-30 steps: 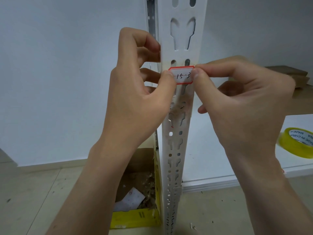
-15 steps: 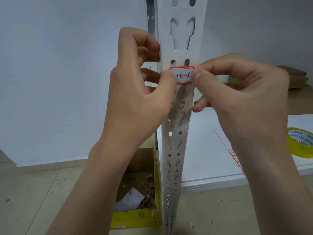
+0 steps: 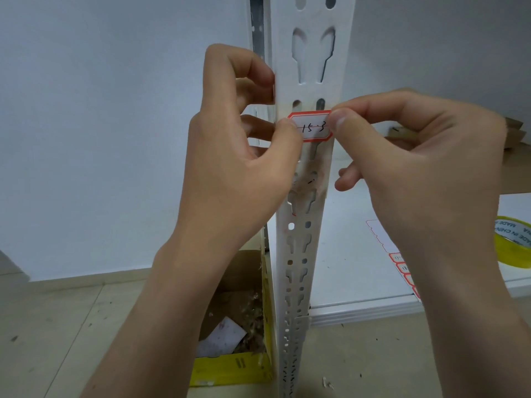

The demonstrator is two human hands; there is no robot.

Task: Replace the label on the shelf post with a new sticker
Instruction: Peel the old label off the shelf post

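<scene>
A white slotted shelf post runs up the middle of the head view. A red-bordered white sticker with handwritten figures lies across the post's front face. My left hand presses its thumb on the sticker's left end, its fingers curled behind the post. My right hand pinches the sticker's right end between thumb and forefinger. Below the sticker the post shows torn paper residue with a black mark.
A white shelf board lies to the right with a sheet of red-bordered stickers and a yellow tape roll on it. A yellow cardboard box holding scraps stands on the floor left of the post. Cardboard pieces lie far right.
My right hand shifted slightly left and down, uncovering the sticker sheet on the shelf. The sticker and my left hand stay where they were on the post.
</scene>
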